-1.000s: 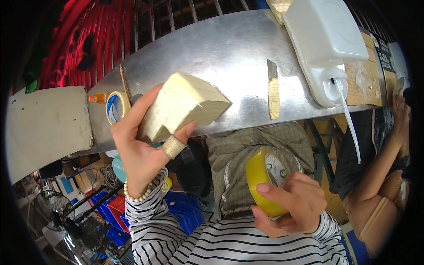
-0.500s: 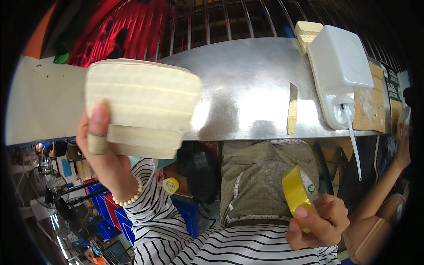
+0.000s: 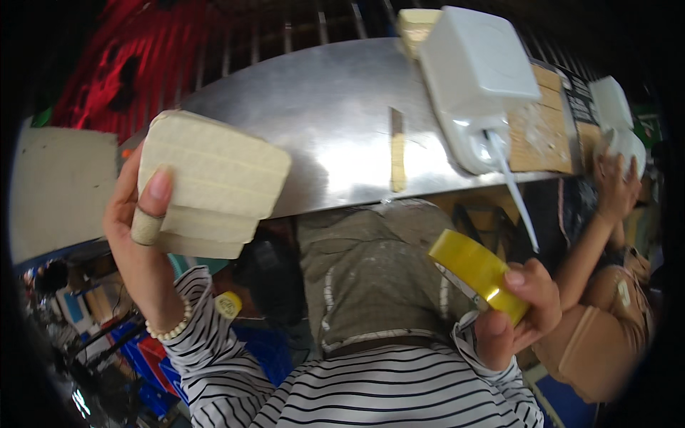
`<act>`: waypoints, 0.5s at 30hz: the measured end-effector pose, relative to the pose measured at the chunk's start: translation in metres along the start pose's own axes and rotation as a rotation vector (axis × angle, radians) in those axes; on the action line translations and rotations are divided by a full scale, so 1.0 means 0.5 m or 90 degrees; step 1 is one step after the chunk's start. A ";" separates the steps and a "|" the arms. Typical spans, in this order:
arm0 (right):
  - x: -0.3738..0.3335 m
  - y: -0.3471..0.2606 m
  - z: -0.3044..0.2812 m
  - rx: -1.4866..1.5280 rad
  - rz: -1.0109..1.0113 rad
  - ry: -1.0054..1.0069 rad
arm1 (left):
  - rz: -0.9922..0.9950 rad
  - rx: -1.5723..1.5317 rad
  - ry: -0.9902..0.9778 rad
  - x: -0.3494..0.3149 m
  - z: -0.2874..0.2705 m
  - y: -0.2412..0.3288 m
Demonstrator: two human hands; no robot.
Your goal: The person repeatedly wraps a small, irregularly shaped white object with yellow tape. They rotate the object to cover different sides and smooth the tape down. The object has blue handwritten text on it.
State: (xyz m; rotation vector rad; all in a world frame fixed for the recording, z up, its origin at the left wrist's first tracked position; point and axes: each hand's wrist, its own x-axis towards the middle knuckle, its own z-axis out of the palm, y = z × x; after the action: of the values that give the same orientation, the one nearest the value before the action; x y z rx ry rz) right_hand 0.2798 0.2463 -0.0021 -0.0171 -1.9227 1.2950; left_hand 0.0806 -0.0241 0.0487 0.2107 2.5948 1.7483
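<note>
My left hand [image 3: 146,203] is closed on a stack of cream sheets [image 3: 214,164], raised over the table's left front edge. Its thumb, with a beige wrap [image 3: 147,227] round it, presses on the top face; the other fingers are behind the stack. A narrower strip lies across the stack's lower side. In front of my body, my right hand [image 3: 524,307] grips a roll of yellow tape [image 3: 471,264] at its lower right end, between thumb and fingers. The roll is tilted, its outer band facing up. Nothing joins the tape to the stack.
On the metal table [image 3: 307,107] lies a blade with a wrapped handle [image 3: 397,153]. Right of it stands a white plastic container [image 3: 485,64] with a thin white stick [image 3: 517,196] jutting past the edge. Beyond are cardboard [image 3: 546,128] and another person's hand [image 3: 619,182] on a white object.
The view has shifted, so the table things sit further left. My right hand has turned the tape roll, whose outer band now faces up. The stack has tilted, still in my left hand.
</note>
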 end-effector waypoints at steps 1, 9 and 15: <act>-0.005 -0.006 -0.011 0.014 0.048 0.023 | -0.015 0.001 -0.032 0.000 0.002 -0.010; -0.013 -0.029 -0.064 0.136 0.148 0.113 | -0.072 0.027 -0.153 0.055 0.100 -0.116; -0.016 -0.028 -0.084 0.173 0.107 0.153 | 0.129 0.065 -0.094 0.031 0.110 -0.089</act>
State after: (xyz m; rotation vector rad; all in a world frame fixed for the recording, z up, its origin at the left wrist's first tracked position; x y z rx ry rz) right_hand 0.3168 0.2688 0.0107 -0.1918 -1.5575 1.5808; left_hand 0.0648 0.0123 -0.0119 0.6000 2.6360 1.5854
